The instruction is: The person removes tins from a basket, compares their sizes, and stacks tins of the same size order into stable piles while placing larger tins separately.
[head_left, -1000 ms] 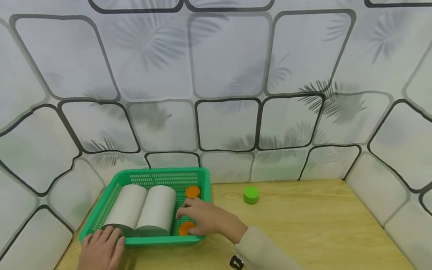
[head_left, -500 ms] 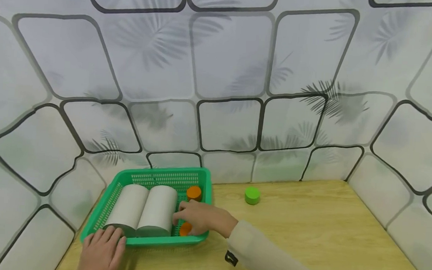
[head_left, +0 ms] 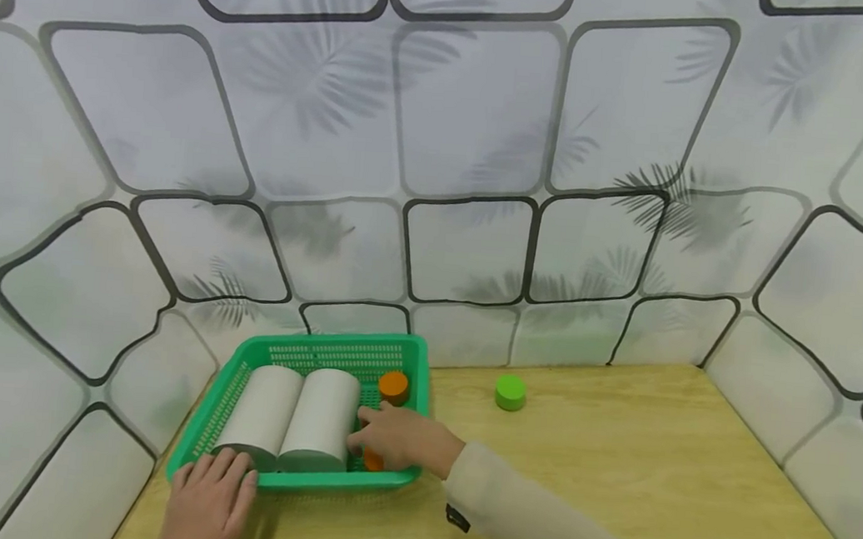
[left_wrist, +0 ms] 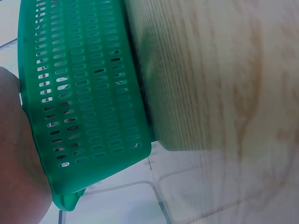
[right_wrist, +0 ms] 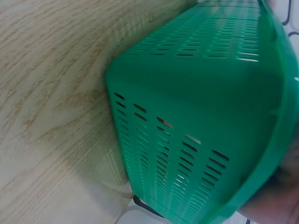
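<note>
On the surface [head_left: 612, 482], the basket [head_left: 334, 484] stands left of centre before the back wall [head_left: 471, 247], with two rolls side by side in it, the left roll [head_left: 262, 405] and the right roll [head_left: 322, 412]. To their right, inside the basket, lie a far round piece [head_left: 393, 386] and a near round piece [head_left: 373, 460], the right grip [head_left: 399, 436] partly over the latter. The left grip [head_left: 208, 500] rests at the front rim's left end, and a lone round piece [head_left: 510, 393] sits right of the basket, apart.
</note>
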{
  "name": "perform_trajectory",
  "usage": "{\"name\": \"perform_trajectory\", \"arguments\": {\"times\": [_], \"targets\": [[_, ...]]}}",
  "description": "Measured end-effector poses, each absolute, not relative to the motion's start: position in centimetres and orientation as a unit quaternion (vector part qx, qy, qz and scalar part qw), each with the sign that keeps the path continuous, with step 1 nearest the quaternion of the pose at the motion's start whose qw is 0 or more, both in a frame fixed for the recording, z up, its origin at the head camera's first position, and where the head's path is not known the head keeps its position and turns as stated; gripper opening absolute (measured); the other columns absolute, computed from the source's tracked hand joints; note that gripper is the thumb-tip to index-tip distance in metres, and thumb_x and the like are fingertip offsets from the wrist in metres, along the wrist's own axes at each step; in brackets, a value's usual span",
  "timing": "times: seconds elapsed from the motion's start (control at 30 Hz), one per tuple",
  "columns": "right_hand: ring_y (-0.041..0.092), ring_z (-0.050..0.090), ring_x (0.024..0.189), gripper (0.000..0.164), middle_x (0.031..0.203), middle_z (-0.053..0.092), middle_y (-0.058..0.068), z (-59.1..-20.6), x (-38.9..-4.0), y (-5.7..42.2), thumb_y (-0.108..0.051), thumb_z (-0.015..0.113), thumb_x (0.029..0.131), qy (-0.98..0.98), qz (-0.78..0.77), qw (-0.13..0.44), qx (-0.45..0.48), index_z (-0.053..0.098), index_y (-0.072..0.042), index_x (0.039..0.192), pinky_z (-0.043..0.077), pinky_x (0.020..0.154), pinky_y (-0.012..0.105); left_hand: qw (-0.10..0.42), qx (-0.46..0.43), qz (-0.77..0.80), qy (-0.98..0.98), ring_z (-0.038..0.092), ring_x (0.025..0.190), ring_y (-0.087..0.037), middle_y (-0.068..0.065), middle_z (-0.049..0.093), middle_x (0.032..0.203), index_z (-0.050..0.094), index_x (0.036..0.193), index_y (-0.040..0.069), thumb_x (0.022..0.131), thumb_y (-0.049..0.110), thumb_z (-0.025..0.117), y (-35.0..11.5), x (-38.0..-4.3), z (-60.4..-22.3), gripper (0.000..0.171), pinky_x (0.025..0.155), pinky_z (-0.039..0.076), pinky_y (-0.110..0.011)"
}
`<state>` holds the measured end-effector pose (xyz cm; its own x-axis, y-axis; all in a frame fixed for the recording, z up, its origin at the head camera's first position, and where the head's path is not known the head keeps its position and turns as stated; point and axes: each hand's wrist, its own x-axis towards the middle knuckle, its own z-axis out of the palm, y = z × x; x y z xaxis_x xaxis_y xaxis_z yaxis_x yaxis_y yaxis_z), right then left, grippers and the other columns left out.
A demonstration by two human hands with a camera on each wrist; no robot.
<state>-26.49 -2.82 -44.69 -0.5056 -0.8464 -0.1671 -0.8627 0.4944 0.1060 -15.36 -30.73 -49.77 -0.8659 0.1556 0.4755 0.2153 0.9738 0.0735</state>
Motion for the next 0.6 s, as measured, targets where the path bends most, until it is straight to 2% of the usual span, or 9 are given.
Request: {"name": "perform_trajectory", "arguments": {"times": [0.13,0.33,0.6], "targets": [[0.006,0.049,0.101,0.041,0.117,0.055,-0.007,-45.04,-26.49,-3.26,-0.010,0.079,0.090,0.862,0.107,0.036,-0.494,0.064,-0.033,0.119,0.043,0.087,0.025,0.250,-0.098,-0.064,-0.961,0.052,0.087,-0.029,-0.002,0.057,0.094,0.060,0.092,0.018,0.102,0.023,0.056,-30.83,-15.37,-49.92,0.011,0.081,0.038,-0.059],[0.005,0.047,0.097,0.040,0.113,0.055,-0.007,-45.01,-26.45,-3.30,-0.011,0.079,0.090,0.863,0.119,0.020,-0.491,0.064,-0.033,0.119,0.042,0.082,0.022,0.244,-0.092,-0.073,-0.963,0.053,0.088,-0.029,-0.001,0.056,0.094,0.061,0.093,0.019,0.101,0.022,0.058,-30.86,-15.51,-49.99,0.009,0.082,0.037,-0.060],[0.011,0.049,0.091,0.046,0.125,0.054,-0.002,-44.88,-26.39,-3.34,-0.006,0.080,0.089,0.880,0.091,0.022,-0.465,0.064,-0.032,0.124,0.043,0.076,0.022,0.238,-0.089,-0.073,-0.964,0.053,0.088,-0.029,-0.001,0.057,0.094,0.062,0.094,0.019,0.102,0.023,0.056,-30.90,-15.39,-50.09,0.011,0.082,0.037,-0.060]]}}
